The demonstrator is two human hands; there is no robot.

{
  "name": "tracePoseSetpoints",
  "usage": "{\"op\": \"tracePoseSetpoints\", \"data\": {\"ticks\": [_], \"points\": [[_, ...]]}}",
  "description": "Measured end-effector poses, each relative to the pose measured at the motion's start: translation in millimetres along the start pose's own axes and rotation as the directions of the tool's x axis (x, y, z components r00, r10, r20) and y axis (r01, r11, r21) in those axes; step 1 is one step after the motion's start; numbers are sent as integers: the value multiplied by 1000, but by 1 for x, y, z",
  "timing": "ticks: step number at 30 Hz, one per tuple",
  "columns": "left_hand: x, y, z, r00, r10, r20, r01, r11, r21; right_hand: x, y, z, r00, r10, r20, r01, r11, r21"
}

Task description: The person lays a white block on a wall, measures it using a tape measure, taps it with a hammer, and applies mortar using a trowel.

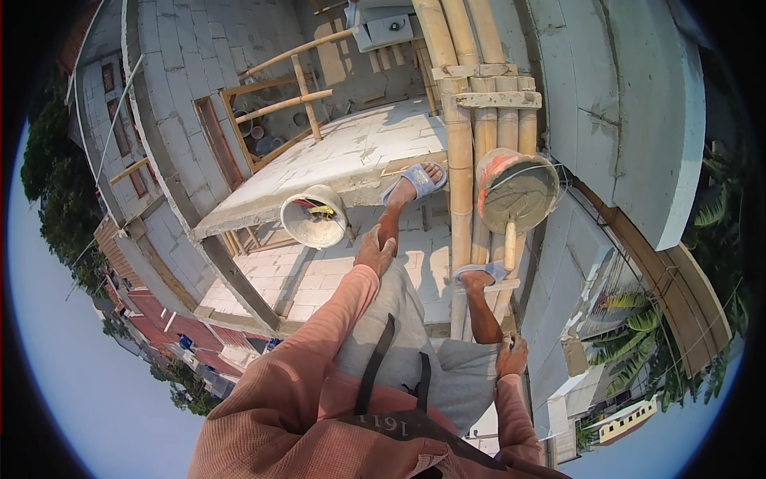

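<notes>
Step in hand: prob. a pause or stance shift btwn bouts of masonry work, as no tool is in use & neither hand is at the mix. Main item, the mortar bucket [487, 177], sits on the bamboo poles [460, 188] ahead of the R foot, grey mix [523, 191] inside, a wooden handle [510, 246] sticking out over the near rim.

Next move, my guess: calls for firm footing 1st, b/c the poles are narrow, then R hand fwd to that handle w/o tipping the bucket.

Fingers: L hand [375, 252] lies on the L knee/upper shin, fingers loosely spread & draped over the leg, no tool visible in it. R hand [513, 356] is at the R knee by the hem of the grey trousers [383, 319], fingers bent; can't tell if they pinch cloth or just rest. Both are well apart from the mortar bucket.

Also: white bucket [313, 233] near the L hand, w/ red & yellow items inside, untouched. L sandal [419, 177] is by the block ledge [351, 164], R sandal [496, 272] on the poles.
</notes>
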State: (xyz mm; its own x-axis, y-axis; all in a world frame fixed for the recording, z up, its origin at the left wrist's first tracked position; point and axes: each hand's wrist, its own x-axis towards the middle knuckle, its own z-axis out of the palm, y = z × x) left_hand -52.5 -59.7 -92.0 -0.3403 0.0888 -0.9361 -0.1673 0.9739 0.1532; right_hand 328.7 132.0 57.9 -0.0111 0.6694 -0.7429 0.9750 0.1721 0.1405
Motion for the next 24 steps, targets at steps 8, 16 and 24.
{"op": "tracePoseSetpoints", "data": {"ticks": [8,16,24], "points": [[68,-27,-3,984,1,-176,-82,889,-451,-1,0,2,999,-34,8,34,998,-50],[124,58,-49,999,25,-45,-51,500,-864,-7,-54,-8,913,-394,-109,385,918,-94],[164,98,-94,984,61,-169,-180,338,-924,128,-348,-41,714,-672,-198,685,611,396]]}}
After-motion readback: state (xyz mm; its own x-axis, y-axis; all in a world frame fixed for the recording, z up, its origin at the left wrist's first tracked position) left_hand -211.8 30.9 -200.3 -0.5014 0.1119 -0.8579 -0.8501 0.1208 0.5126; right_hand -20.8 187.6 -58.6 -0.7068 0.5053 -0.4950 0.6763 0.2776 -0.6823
